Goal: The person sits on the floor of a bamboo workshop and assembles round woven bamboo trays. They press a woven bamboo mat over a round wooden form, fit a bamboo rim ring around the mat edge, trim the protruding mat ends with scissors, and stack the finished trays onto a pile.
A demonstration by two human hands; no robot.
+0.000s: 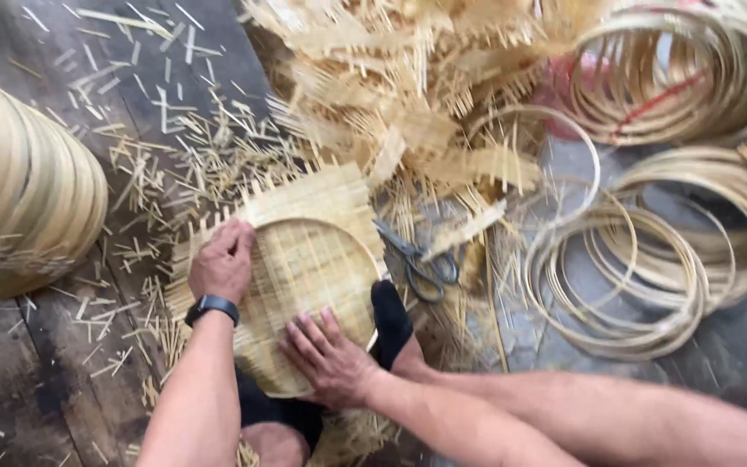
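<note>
On the dark plank floor (28,380), the left hand (221,262) and right hand (328,359) press flat, fingers spread, on a pale woven bamboo mat (304,259), seemingly seating its round bamboo hoop (372,259), grey scissors (417,259) lying beside.

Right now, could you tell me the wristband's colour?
Black wristband, left wrist, seen in the head view.

stacked baskets (19,190) cut off left, hoops (685,69) cropped
</note>
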